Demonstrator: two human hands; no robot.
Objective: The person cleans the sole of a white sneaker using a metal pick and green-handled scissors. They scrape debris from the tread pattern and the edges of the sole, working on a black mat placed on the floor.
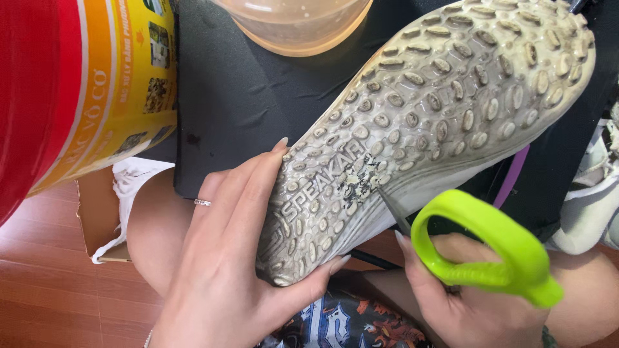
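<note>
We see the studded shoe sole (pixel 438 103) turned up, running from centre toward 2 o'clock. At its heel, near 7 o'clock, the left hand (pixel 225 270) wraps closed around it. At 4 o'clock, the right hand (pixel 464 303) grips green-handled scissors (pixel 490 245), the tip touching the sole's middle. A red-and-yellow tub (pixel 77 90) stands at 10 o'clock, a clear bowl (pixel 296 22) at 12.

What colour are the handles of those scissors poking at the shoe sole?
Bright lime green scissor handles, held in the right hand; the head view shows them clearly.
</note>
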